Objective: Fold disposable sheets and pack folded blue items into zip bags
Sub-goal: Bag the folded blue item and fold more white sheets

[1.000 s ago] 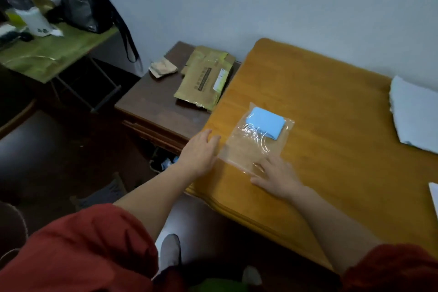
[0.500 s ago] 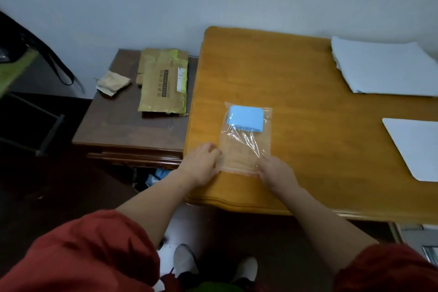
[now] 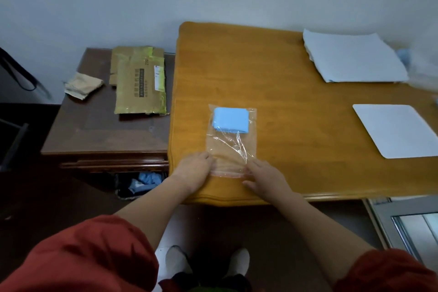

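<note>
Zip bag (image 3: 233,147) lies flat near the front edge of the yellow table (image 3: 296,73), with the folded blue item (image 3: 231,119) inside at its far end. Left hand (image 3: 194,170) and right hand (image 3: 266,179) press the bag's 2 near corners, fingers fairly straight, nothing gripped. To the right lie a stack of white sheets (image 3: 353,57) and 1 single sheet (image 3: 395,130). To the left, a dark side table (image 3: 102,133) bears a cardboard package (image 3: 139,85).

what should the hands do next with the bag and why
Probably press along the zip strip from one corner to the other to seal it. The blue item already sits inside the bag at its far end, and the left hand and right hand rest at its near corners.
</note>
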